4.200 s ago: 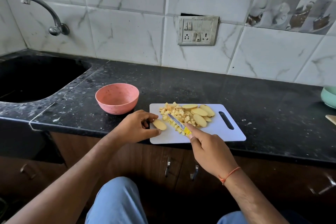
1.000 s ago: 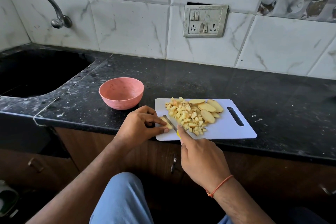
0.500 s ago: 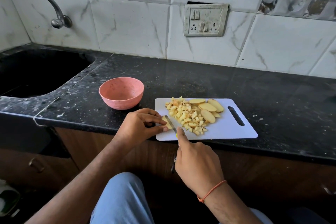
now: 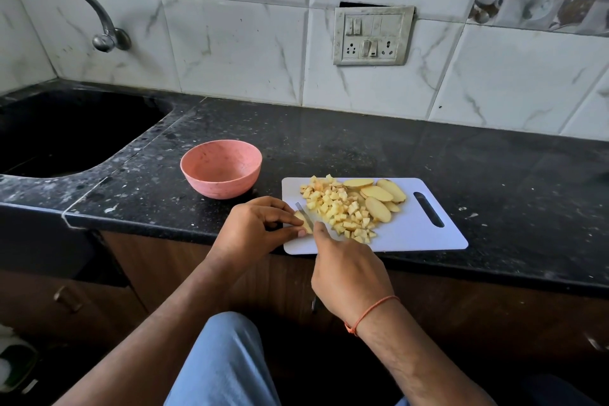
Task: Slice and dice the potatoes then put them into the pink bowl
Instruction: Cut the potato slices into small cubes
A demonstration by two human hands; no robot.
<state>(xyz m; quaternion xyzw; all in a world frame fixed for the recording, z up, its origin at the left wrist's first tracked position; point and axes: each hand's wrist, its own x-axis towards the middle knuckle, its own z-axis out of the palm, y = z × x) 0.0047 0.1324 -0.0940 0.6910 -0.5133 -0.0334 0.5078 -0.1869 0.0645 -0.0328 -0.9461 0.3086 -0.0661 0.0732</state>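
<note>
**Dicing partway done, bowl not yet filled**

Black speckled surface along a tiled wall, dark sink at far left. White cutting board at the near edge, handle slot to the right. Pink bowl just left of the board, apart from it, nothing visible inside.

On the board: a heap of diced potato across the middle, several uncut slices stacked just right of the heap. One slice at the board's left edge, pinched between the thumb and fingers of the left hand. Right hand wrapped round a knife, handle hidden in the grip, forefinger laid along the top, blade down on the pinched slice.

By judgement roughly half through: a good share already cubed, this slice under the blade, the stacked slices yet to dice, and the whole transfer into the bowl outstanding.

No brand, label or readable writing anywhere; switch plate on the wall unmarked.
</note>
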